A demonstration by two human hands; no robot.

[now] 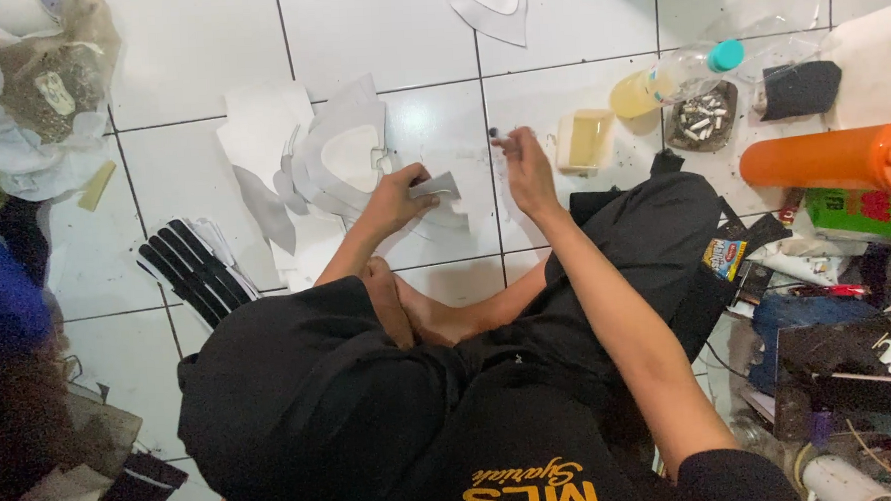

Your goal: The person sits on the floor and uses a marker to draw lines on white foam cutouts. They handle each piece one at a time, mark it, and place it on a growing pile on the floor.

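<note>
I sit cross-legged on a white tiled floor. My left hand (395, 198) holds a small grey piece of cut material (435, 186) over the floor. My right hand (525, 167) grips a thin dark tool (497, 136), perhaps a brush or pen, its tip pointing up and left. Just beyond my left hand lies a pile of white cut shapes (341, 155), some with curved edges. A small square container of yellowish liquid (585, 139) sits on the floor right of my right hand.
A stack of black pieces with white stripes (194, 271) lies at left. A plastic bottle with a teal cap (673, 75), an ashtray (702, 119), an orange cylinder (832, 156) and cluttered boxes fill the right. A plastic bag (28, 98) sits at far left.
</note>
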